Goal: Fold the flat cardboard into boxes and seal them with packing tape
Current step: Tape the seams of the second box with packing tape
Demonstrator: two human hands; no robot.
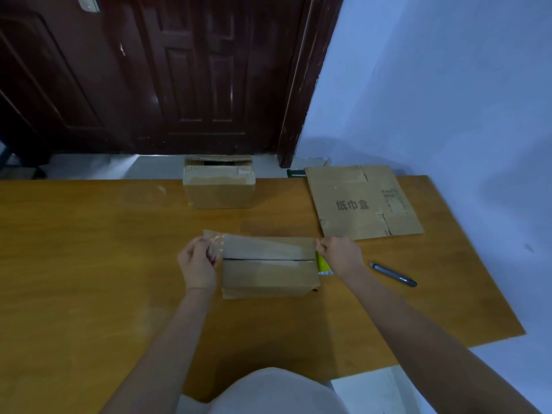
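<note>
**Cardboard box, mid-seal: tape stretched over the top seam**

Cardboard, brown, one folded box at the middle of the table, directly before the seated person. Long axis runs left to right, parallel to the table's near edge; the closed top flaps face up, their seam a dark line along that same axis.

Tape: one clear strip pulled taut across the box's length, hanging a little behind the seam and not yet pressed flat, by my reading.

Left hand: fingers curled, pinching the tape's loose end just past the box's left edge.

Right hand: fingers closed on the tape at the right edge (a yellow-green roll peeks out beneath it; how it is held is hidden).

Step in hand: sealing the top. Next move likely calls for bringing the strip toward the person until it centres on the seam, lowering it level, smoothing it down, then cutting at the roll.

Also present: a cutter lying near the right forearm; a finished box at the far edge; a flat sheet, printed, at far right, unfolded.
</note>
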